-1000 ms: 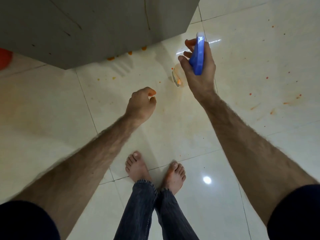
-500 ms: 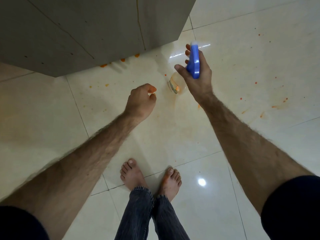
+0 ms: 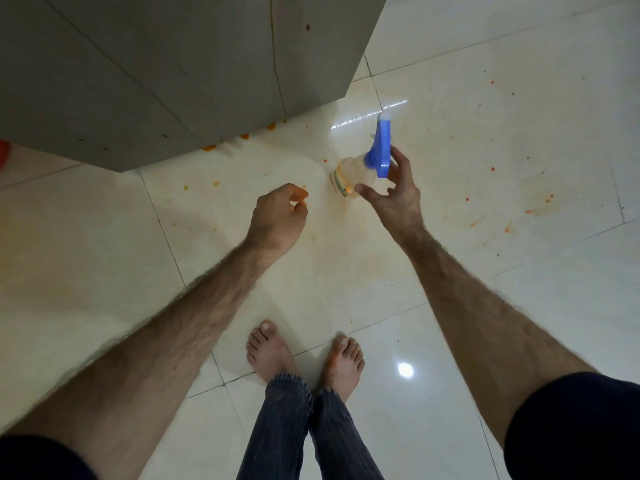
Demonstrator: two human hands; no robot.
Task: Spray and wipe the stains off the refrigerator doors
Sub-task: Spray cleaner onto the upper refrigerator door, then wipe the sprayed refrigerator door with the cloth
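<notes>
The grey refrigerator fills the upper left, seen from above; a thin orange streak runs down the seam between its doors, with small dark specks around it. My right hand holds a spray bottle with a blue trigger head and a clear body, to the right of the refrigerator's corner. The fingers are spread, with the thumb under the body and the fingertips beside the blue head, so the hold is loose. My left hand hangs in front of the doors, loosely curled and holding nothing.
The cream tile floor carries orange spots and smears, thickest along the refrigerator's base and at the right. My bare feet stand below the hands. A red object shows at the left edge.
My right hand has loosened from a full grip to spread fingers around the bottle, which now shows more of its clear body. The view has shifted slightly; my left hand stays curled.
</notes>
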